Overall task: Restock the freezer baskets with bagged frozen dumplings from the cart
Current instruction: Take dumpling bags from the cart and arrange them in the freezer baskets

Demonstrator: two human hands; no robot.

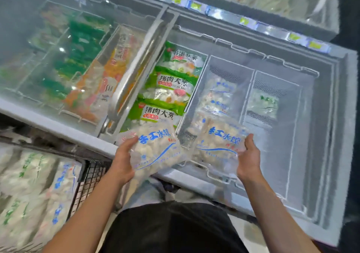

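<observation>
While hovering over the freezer's front rim, gripping one clear dumpling bag apiece: left hand curling round the left bag, thumb lying on top near its left edge; right hand clutching the right bag along its right edge, fingers tucked beneath. Both bags showing blue lettering "手工水饺" above a blue swoosh, with small red characters too blurred for reading. Left bag tilting above the rim, between cart and freezer; right bag hanging over the near end of the middle wire basket, above similar blue-printed bags lying inside. Just beside, to the left, green packs reading "猪肉大葱" stacking in a row toward the back; farthest pack's text only partly legible. Right basket carrying one clear bag with green print, unreadable. Wire cart at lower left bearing more clear bags printed blue and green. Yellow price tags lining the upper shelf edge, illegible.
</observation>
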